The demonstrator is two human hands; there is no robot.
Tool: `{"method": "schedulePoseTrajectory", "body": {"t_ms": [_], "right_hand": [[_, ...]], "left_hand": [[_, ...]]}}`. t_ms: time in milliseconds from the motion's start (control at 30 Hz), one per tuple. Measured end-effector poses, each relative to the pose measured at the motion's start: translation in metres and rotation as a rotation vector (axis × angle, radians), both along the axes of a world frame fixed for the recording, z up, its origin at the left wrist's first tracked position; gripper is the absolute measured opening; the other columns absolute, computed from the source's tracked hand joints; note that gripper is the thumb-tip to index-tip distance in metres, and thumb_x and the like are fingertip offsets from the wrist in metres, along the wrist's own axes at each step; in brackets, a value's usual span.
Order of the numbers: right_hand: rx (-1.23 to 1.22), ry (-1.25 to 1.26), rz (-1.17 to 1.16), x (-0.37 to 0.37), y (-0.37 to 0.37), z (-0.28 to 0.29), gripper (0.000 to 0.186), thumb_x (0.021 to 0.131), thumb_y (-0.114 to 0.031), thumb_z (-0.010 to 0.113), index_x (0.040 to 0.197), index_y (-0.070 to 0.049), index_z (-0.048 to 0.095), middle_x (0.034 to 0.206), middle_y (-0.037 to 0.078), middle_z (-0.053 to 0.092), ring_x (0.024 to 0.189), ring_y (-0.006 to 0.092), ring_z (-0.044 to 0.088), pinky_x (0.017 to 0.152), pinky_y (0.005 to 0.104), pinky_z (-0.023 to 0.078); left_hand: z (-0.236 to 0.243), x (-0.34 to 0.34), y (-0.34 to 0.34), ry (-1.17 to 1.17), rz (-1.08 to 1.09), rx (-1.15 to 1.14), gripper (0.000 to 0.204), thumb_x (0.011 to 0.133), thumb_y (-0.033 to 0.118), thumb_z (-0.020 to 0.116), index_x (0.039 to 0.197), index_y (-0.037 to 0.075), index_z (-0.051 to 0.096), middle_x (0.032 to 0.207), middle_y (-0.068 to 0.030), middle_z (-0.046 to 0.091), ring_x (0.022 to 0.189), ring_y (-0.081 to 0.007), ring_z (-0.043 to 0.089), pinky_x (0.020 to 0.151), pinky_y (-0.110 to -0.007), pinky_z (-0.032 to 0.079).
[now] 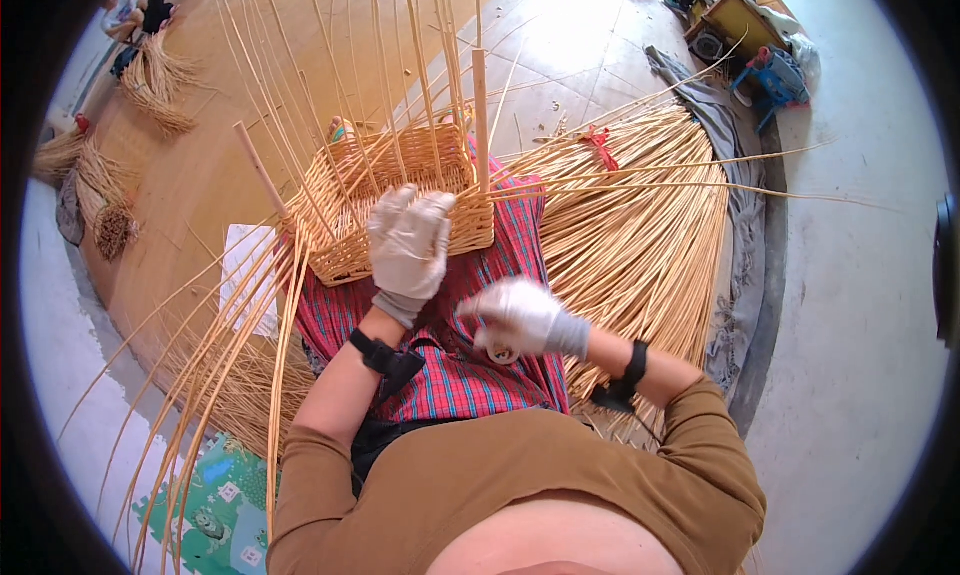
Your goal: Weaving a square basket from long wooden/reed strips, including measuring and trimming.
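A half-woven wicker basket (468, 237) rests on my lap, tilted, with long willow rods rising from its far side. Over its near wall lies my left hand (408, 245) in a white glove, fingers bent across the rim and closed on it. My right hand (518, 313), gloved as well, hovers over the lap to the right of the left hand. Motion smears its fingers, so their hold is unclear. Just below them shows a small round pale thing (503, 354) that I cannot make out. Red plaid cloth (470, 383) covers my lap.
A large bundle of willow rods (650, 200), tied with a red strip (601, 149), spreads at my right. Loose rods (190, 400) fan out low on the left. Two wooden stakes (481, 115) stand at the basket's corners. A blue stool (778, 80) is far right; other people sit farther off.
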State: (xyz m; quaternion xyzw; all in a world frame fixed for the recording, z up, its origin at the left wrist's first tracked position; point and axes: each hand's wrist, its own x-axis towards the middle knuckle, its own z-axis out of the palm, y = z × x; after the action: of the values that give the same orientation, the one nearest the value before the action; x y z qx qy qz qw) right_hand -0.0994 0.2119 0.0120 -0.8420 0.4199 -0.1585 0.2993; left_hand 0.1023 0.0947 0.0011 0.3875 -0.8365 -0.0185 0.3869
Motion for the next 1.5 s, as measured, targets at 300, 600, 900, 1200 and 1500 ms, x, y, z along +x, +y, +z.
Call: {"method": "schedulePoseTrajectory", "body": {"t_ms": [300, 600, 900, 1200, 1500], "right_hand": [[-0.448, 0.49, -0.423, -0.181, -0.167, 0.011, 0.033, 0.096, -0.035, 0.067, 0.121, -0.015, 0.075, 0.123, 0.012, 0.072, 0.118, 0.0326, 0.065, 0.103, 0.043, 0.049], [-0.504, -0.012, -0.953, -0.147, -0.08, -0.093, 0.017, 0.086, -0.015, 0.08, 0.102, -0.017, 0.077, 0.087, 0.006, 0.071, 0.087, 0.0243, 0.067, 0.101, 0.0381, 0.048], [-0.859, 0.541, -0.314, -0.123, -0.072, 0.088, 0.017, 0.088, -0.039, 0.072, 0.089, -0.022, 0.072, 0.072, -0.003, 0.063, 0.078, 0.0184, 0.063, 0.083, 0.0364, 0.045], [-0.046, 1.086, 0.782, 0.065, -0.12, 0.126, 0.014, 0.093, -0.024, 0.063, 0.099, -0.013, 0.067, 0.095, 0.004, 0.066, 0.09, 0.0208, 0.065, 0.09, 0.0331, 0.051], [-0.273, -0.561, -1.002, -0.018, -0.148, 0.038, 0.025, 0.104, -0.024, 0.058, 0.121, -0.008, 0.065, 0.118, 0.013, 0.067, 0.099, 0.023, 0.068, 0.087, 0.0371, 0.054]], "left_hand": [[-0.029, -0.051, -0.01, -0.354, 0.085, 0.231, 0.104, 0.08, 0.045, 0.082, 0.165, 0.021, 0.027, 0.157, -0.0011, 0.052, 0.139, -0.0295, 0.054, 0.126, -0.066, 0.012], [-0.042, -0.047, -0.014, -0.306, 0.017, 0.169, 0.101, 0.076, 0.035, 0.084, 0.163, 0.023, 0.034, 0.127, -0.0032, 0.066, 0.117, -0.0258, 0.064, 0.122, -0.066, 0.021], [-0.043, -0.045, -0.013, -0.288, 0.032, 0.201, 0.091, 0.081, 0.028, 0.08, 0.161, 0.033, 0.037, 0.123, 0.0024, 0.066, 0.113, -0.0238, 0.064, 0.119, -0.068, 0.023], [0.0, -0.037, 0.013, -0.327, 0.059, 0.212, 0.062, 0.096, 0.028, 0.067, 0.154, 0.022, 0.047, 0.115, -0.004, 0.068, 0.113, -0.0235, 0.065, 0.116, -0.058, 0.035], [-0.04, 0.0, -0.017, 0.994, -0.379, 0.87, 0.038, 0.111, 0.022, 0.048, 0.143, 0.002, 0.055, 0.13, -0.0103, 0.066, 0.123, -0.0248, 0.062, 0.11, -0.041, 0.048]]}}
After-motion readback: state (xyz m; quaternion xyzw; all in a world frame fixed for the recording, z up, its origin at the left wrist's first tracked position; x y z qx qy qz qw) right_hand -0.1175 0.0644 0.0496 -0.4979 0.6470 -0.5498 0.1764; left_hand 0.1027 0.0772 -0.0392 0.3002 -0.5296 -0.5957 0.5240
